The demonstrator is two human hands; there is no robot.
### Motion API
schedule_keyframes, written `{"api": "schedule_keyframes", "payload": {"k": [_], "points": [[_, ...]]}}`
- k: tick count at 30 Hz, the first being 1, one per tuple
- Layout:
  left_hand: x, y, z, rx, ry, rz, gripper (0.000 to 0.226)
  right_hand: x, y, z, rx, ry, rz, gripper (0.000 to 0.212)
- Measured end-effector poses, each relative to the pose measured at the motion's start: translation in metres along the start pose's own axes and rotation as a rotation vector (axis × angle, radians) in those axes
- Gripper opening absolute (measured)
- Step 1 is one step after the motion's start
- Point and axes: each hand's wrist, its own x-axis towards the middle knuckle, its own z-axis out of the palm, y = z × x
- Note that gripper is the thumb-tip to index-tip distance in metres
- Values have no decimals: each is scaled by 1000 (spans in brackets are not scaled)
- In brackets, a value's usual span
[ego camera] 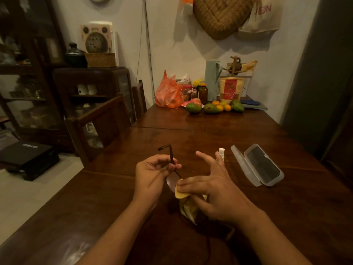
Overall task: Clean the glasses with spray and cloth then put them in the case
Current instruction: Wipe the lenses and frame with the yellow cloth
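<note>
Dark-framed glasses (171, 155) are held above the wooden table (210, 134), one temple arm sticking up and bent at its tip. My left hand (152, 175) pinches the frame near the hinge. My right hand (208, 188) presses a yellow cloth (181, 195) with its thumb against a lens (170, 182), the other fingers spread; more of the cloth hangs under the palm. A small white spray bottle (221, 153) stands just behind my right fingers. The clear plastic case (261, 165) lies open to the right with a dark lining.
At the table's far end are an orange plastic bag (168, 92), jars, avocados (193, 108), oranges and a teal jug (212, 79). Wooden chairs (99, 121) stand along the left side, a dark cabinet behind them. A grey wall edge rises at right.
</note>
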Motion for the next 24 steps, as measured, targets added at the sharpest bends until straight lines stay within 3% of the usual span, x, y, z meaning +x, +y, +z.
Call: {"api": "schedule_keyframes", "payload": {"k": [4,8,15,19,24], "points": [[0,-4,-1,-65,-17,-51,33,5,-7,3,-120,-13,-11,42],[1,-4,-3,-49,-27,-57,32,3,-5,2,-38,-72,-26,43],[-1,-4,2,-71,-39,-47,26,5,-6,7,-114,89,-15,35],[-1,-5,2,-57,-34,-26,25,4,-5,7,-23,34,-60,41],[-1,-6,0,-40,-43,-13,13,4,-2,0,-108,29,-15,39]]}}
